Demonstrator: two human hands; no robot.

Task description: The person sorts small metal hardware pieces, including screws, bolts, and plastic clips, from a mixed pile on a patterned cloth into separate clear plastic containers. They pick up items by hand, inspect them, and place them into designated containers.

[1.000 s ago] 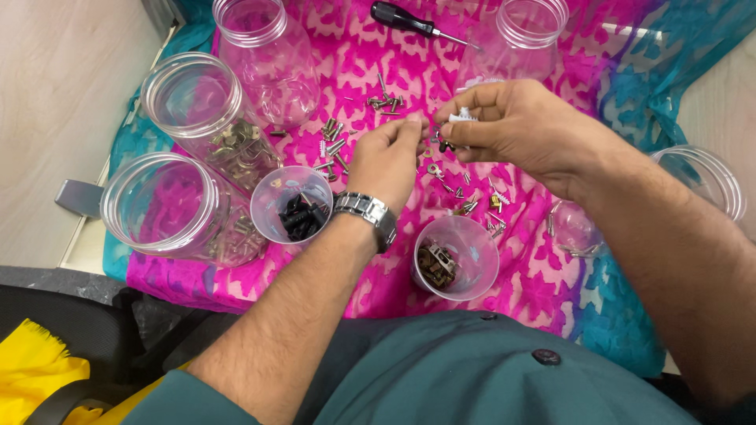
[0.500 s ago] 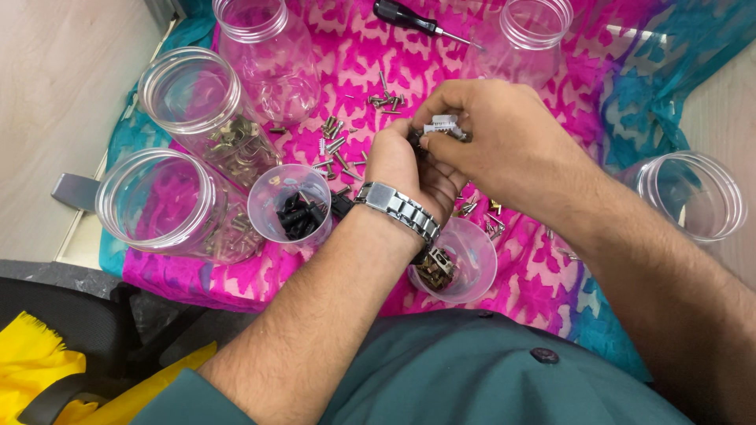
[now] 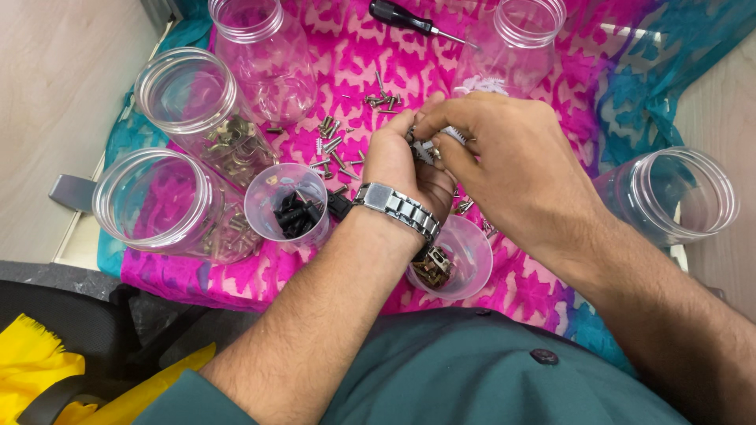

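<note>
— Pink patterned cloth (image 3: 543, 71) covers the table, right? What lies on it?

— Yes, and loose small metal screws (image 3: 335, 145) are scattered across it. The left hand (image 3: 405, 161) and right hand (image 3: 504, 161) meet just above them.

— What are the hands doing?

— The left hand, with a silver metal wristwatch (image 3: 398, 208) on its wrist, is cupped around a few small silvery metal parts (image 3: 425, 149). The right hand's fingers (image 3: 441, 126) are pinched narrow on those same parts.

— And around them?

— A small clear plastic cup of black pieces (image 3: 287, 206) stands just left of the left wrist. Another small clear plastic cup of brass-coloured hardware (image 3: 449, 260) sits under the forearm. Large clear plastic jars (image 3: 169, 201) stand around the cloth's edge, two at left holding fittings. A black-handled screwdriver (image 3: 405, 17) lies at the far side.
</note>
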